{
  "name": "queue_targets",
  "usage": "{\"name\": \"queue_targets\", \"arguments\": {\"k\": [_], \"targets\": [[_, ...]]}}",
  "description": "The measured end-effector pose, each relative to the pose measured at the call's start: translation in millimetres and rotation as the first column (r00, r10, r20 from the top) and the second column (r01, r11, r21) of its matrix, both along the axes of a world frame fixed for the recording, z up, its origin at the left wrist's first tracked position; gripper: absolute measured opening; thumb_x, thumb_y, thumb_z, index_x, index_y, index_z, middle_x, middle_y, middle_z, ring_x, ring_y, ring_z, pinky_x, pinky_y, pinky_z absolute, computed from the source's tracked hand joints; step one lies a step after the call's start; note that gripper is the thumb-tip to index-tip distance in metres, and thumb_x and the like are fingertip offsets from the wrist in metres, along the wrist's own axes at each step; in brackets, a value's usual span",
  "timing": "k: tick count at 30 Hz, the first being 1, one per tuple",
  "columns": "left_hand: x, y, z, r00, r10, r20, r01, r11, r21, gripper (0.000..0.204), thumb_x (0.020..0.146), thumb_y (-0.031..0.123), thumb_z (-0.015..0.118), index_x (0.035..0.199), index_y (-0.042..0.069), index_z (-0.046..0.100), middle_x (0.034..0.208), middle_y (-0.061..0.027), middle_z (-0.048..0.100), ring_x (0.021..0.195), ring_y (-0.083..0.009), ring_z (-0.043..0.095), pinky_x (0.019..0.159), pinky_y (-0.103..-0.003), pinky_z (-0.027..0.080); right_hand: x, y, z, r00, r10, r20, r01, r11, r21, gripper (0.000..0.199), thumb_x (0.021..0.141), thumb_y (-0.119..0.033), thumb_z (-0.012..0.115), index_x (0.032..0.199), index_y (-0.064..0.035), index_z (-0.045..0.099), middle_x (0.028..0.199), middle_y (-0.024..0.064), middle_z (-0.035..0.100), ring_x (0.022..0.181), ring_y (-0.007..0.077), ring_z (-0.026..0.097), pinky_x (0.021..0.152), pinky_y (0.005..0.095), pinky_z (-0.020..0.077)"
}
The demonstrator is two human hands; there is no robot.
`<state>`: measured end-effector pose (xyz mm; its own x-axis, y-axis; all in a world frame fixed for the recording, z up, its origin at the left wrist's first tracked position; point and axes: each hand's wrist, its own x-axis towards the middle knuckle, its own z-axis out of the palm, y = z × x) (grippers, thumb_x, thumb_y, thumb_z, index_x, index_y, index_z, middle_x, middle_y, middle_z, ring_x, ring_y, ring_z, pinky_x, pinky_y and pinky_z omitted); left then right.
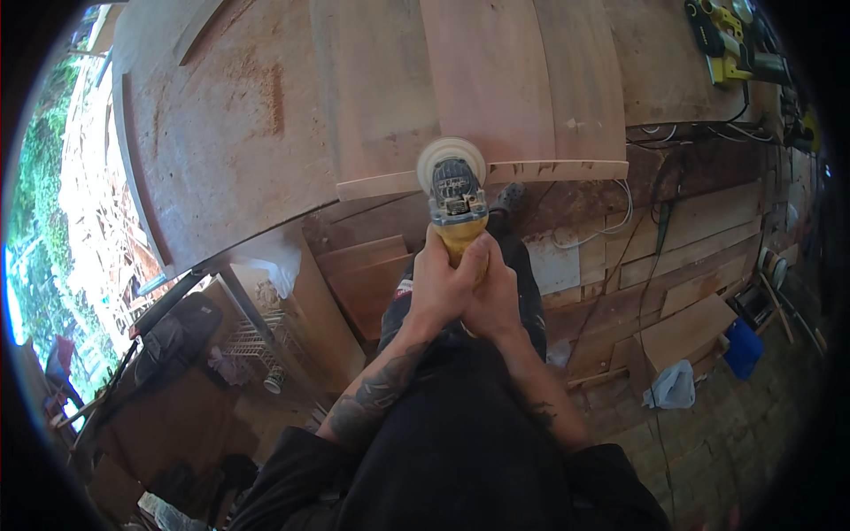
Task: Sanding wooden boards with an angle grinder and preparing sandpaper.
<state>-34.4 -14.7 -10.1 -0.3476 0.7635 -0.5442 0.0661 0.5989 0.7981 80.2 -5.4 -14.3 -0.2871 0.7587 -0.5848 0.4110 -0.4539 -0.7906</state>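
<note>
Both my hands grip the yellow handle of an angle grinder [455, 196]. My left hand [440, 281] wraps the handle from the left, and my right hand [496, 296] closes over it from the right. The grinder's round white sanding disc [434, 157] presses against the near edge of a long wooden board [496, 88] that lies on the workbench. The board's cut end [531, 170] runs left to right just in front of the tool.
A large dusty wooden benchtop [230, 133] spreads to the left. A yellow power tool [726, 44] lies at the bench's far right with cables [699, 133]. Below are stacked planks [691, 239], a blue container [742, 347], a wire basket [257, 341] and a dark bag [173, 332].
</note>
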Motion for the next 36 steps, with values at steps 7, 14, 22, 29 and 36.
{"name": "queue_targets", "arguments": {"k": [7,14,22,29,36], "targets": [[-63.6,-52.0,-4.9,0.945,0.321,0.061,-0.314,0.944,-0.098,0.042,0.103,0.032,0.069,0.126,-0.003,0.064,0.111,-0.0142,0.075,0.102,-0.0201,0.072,0.089,-0.035,0.057,-63.9,-13.5,1.5,0.968,0.251,-0.02,-0.251,0.959,-0.131,0.071,0.084,-0.036,0.075,0.144,-0.0087,0.046,0.118,0.0284,0.07,0.114,0.0492,0.066,0.092,0.0552,0.0554],[-84.9,-67.5,-5.5,0.901,0.415,0.127,-0.414,0.91,-0.041,0.039,0.107,0.028,0.066,0.131,-0.002,0.061,0.123,-0.0105,0.07,0.11,-0.0167,0.067,0.093,-0.032,0.055,-90.7,-17.6,1.1,0.963,0.262,-0.054,-0.265,0.962,-0.059,0.073,0.083,-0.038,0.075,0.143,-0.0083,0.046,0.116,0.0275,0.071,0.11,0.0483,0.068,0.091,0.0541,0.0555],[-33.0,-23.5,-8.0,0.987,0.096,0.126,-0.095,0.995,-0.014,0.048,0.102,0.034,0.071,0.129,-0.005,0.061,0.11,-0.0169,0.076,0.102,-0.0221,0.073,0.089,-0.036,0.057,-28.3,-4.2,3.4,0.996,0.078,0.053,-0.075,0.995,-0.063,0.079,0.083,-0.036,0.078,0.149,-0.0092,0.045,0.117,0.0261,0.072,0.111,0.0475,0.069,0.093,0.0538,0.0566],[3.0,8.5,-1.8,0.991,-0.126,0.049,0.129,0.989,-0.073,0.041,0.105,0.027,0.064,0.134,-0.002,0.06,0.119,-0.0116,0.071,0.109,-0.017,0.067,0.093,-0.032,0.054,8.7,8.8,6.4,0.992,-0.12,0.037,0.12,0.993,-0.008,0.08,0.082,-0.032,0.078,0.151,-0.0092,0.045,0.117,0.0276,0.072,0.111,0.0479,0.068,0.094,0.0535,0.0563],[-9.9,7.4,-5.9,0.996,-0.038,0.078,0.043,0.997,-0.068,0.037,0.107,0.025,0.062,0.131,-0.003,0.061,0.116,-0.0097,0.071,0.104,-0.0156,0.067,0.089,-0.031,0.054,-0.6,9.1,0.7,0.998,-0.017,0.053,0.02,0.998,-0.065,0.079,0.081,-0.029,0.077,0.149,-0.0054,0.046,0.115,0.029,0.072,0.109,0.0479,0.069,0.093,0.0537,0.0564]]}}
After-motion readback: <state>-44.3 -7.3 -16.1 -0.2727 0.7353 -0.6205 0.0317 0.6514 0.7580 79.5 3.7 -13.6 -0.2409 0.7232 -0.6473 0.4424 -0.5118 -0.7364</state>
